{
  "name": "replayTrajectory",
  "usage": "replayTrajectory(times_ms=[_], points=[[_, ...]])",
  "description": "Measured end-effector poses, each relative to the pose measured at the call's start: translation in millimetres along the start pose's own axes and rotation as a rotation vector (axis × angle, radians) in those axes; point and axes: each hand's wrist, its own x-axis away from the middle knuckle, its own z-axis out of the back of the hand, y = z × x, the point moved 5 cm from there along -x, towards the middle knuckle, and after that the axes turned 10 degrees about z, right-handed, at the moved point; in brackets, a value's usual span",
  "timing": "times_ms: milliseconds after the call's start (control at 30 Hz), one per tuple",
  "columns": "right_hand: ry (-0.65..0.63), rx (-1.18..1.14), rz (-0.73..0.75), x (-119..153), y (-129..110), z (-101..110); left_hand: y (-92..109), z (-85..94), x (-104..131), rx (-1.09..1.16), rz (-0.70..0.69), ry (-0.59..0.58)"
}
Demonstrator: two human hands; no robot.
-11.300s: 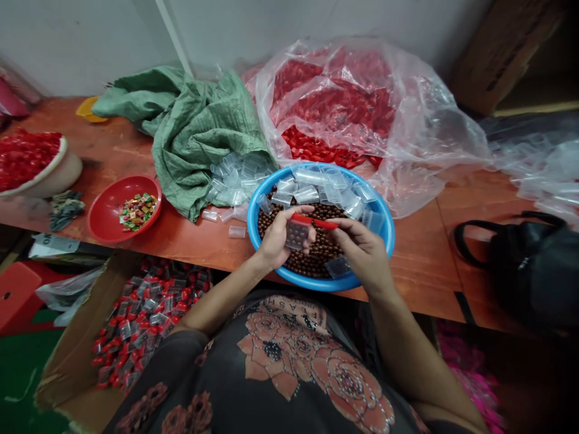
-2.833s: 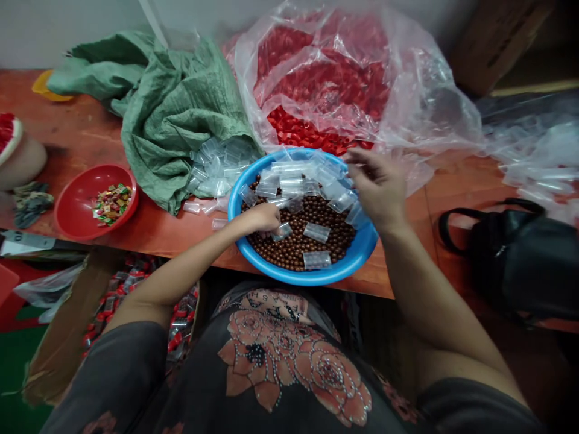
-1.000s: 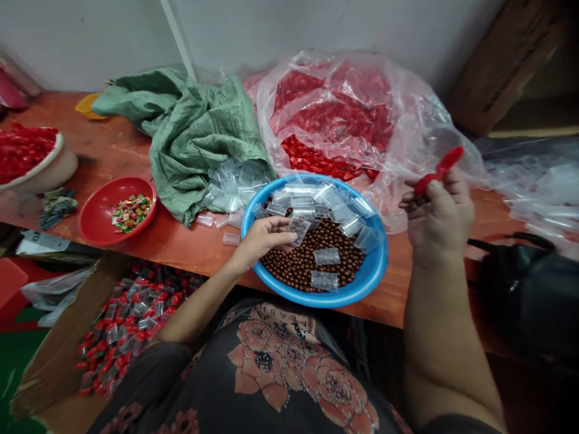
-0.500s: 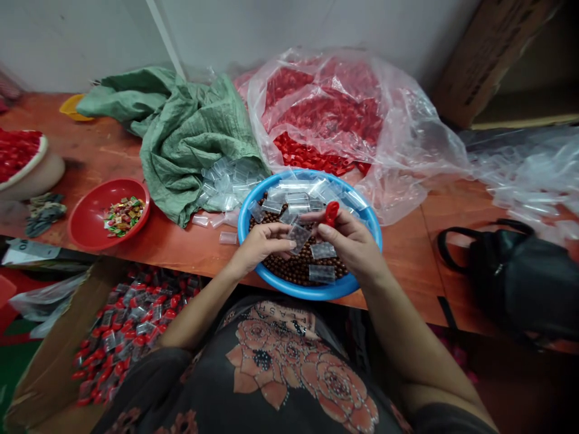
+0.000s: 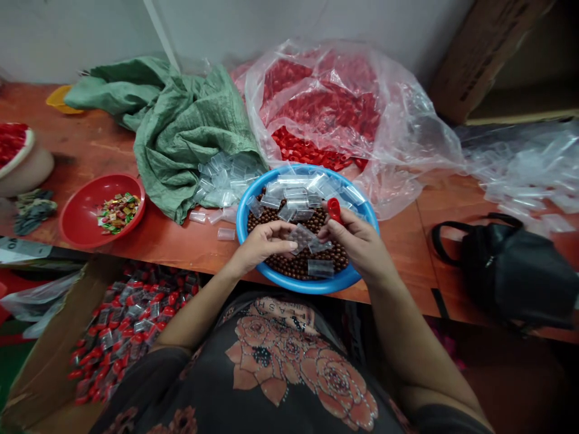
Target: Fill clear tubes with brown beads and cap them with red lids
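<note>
- Head view: left hand pinches a clear case by one edge, apparently leaving most of it uncovered.
- Right hand, just beside it, clasps a red cap, presumably for fine control.
- Blue basin of brown beads sits below both hands, perhaps to catch spills.

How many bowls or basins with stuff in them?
3: blue basin at centre, holding brown beads; red bowl left of it; white bowl at the left edge, partly cut off. Others may be hidden.
</note>
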Motion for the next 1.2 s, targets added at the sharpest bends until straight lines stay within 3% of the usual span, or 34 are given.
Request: replayTrajectory(times_ms=[200,433,667,900,1200], points=[[0.058,-0.237,-0.078,6,8,-7,-6,-11.3,-1,-0.005,-0.031,-0.014],[-0.001,-0.043,-0.055,10,-4,-18,-6,-13.3,2,-0.197,-0.17,0.058],[0.03,0.429,0.243,16,-12,-20,-1,-18.2,7,-0.342,-0.261,0.069],[-0.209,0.707,0.532,24,-11,-41,-7,-14.4,4,-0.224,-0.28,0.208],[-0.147,0.841,0.72,24,-3,-35,-20,-20.6,3,-0.119,-0.24,0.15]])
